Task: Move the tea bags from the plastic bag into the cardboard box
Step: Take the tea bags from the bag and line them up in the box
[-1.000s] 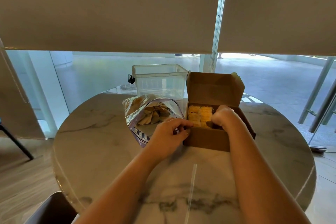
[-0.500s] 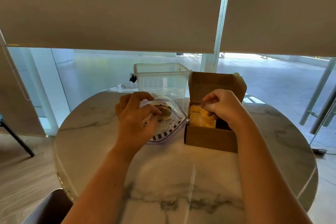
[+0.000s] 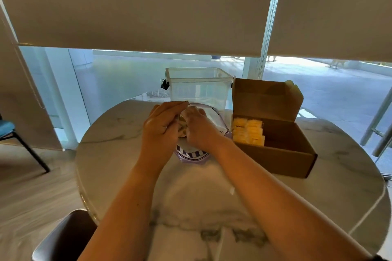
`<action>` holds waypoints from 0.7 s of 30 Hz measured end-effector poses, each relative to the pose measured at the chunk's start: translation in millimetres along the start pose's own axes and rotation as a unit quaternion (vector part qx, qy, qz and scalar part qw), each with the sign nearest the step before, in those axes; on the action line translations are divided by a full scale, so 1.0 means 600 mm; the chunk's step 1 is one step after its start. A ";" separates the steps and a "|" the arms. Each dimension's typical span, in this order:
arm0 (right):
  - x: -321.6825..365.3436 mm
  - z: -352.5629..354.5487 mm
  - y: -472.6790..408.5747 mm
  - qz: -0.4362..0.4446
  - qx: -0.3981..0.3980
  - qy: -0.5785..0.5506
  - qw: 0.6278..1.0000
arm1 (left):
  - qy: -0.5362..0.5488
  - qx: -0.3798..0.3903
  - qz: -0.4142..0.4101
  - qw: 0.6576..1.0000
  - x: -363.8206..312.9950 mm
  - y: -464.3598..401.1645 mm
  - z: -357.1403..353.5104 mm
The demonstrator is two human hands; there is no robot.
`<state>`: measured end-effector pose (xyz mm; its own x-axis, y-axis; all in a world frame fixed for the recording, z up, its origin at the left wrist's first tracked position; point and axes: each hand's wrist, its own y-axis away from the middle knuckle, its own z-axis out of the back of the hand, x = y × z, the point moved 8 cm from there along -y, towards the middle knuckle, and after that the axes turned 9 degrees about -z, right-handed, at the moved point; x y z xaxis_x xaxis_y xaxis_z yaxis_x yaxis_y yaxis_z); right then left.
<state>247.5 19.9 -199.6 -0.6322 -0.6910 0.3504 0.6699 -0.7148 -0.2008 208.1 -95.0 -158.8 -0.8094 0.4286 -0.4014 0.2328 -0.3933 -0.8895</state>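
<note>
Since half a second ago the right hand (image 3: 198, 128) has left the cardboard box (image 3: 273, 152) and gone into the mouth of the plastic bag (image 3: 192, 153), where the left hand (image 3: 162, 127) has also shifted to hold the rim. Some tea bags (image 3: 182, 131) are only partly seen between the two hands, pale and crumpled; the yellow tea bags (image 3: 248, 132) already moved stand in rows at the left end of the box, and its right part is bare. The right hand's fingers are curled down inside the bag, but whether they already grip something I cannot tell; the left hand is closed on the bag's edge to keep it wide. I judge the step is picking the next portion. The next move calls for lifting it over the box wall and setting it beside the yellow rows. Behind the bag stands a clear plastic container (image 3: 199, 87) on the marble table (image 3: 212, 197).
</note>
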 end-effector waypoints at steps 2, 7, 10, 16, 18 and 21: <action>-0.004 -0.009 -0.023 -0.023 -0.002 0.021 1.000 | 0.008 -0.012 0.004 1.000 0.003 -0.001 0.005; -0.040 -0.040 -0.069 -0.084 0.020 -0.023 0.996 | -0.004 -0.021 -0.004 1.000 0.007 -0.005 0.009; -0.051 -0.029 -0.068 -0.096 -0.018 -0.093 0.991 | -0.001 -0.025 -0.003 1.000 0.009 -0.004 0.011; -0.034 -0.026 -0.052 -0.071 0.032 -0.031 0.996 | 0.001 -0.023 0.004 1.000 0.010 -0.004 0.010; -0.027 -0.018 -0.031 -0.042 0.043 -0.035 0.998 | 0.002 -0.019 0.000 1.000 0.010 -0.003 0.009; -0.024 -0.001 0.004 -0.021 0.055 -0.066 0.996 | 0.002 -0.014 0.007 1.000 0.012 -0.002 0.006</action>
<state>257.9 28.0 -205.7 -0.6090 -0.6345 0.4759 0.6866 -0.7221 -0.0841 200.2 -94.1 -159.7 -0.8039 0.4262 -0.4149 0.2595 -0.3763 -0.8894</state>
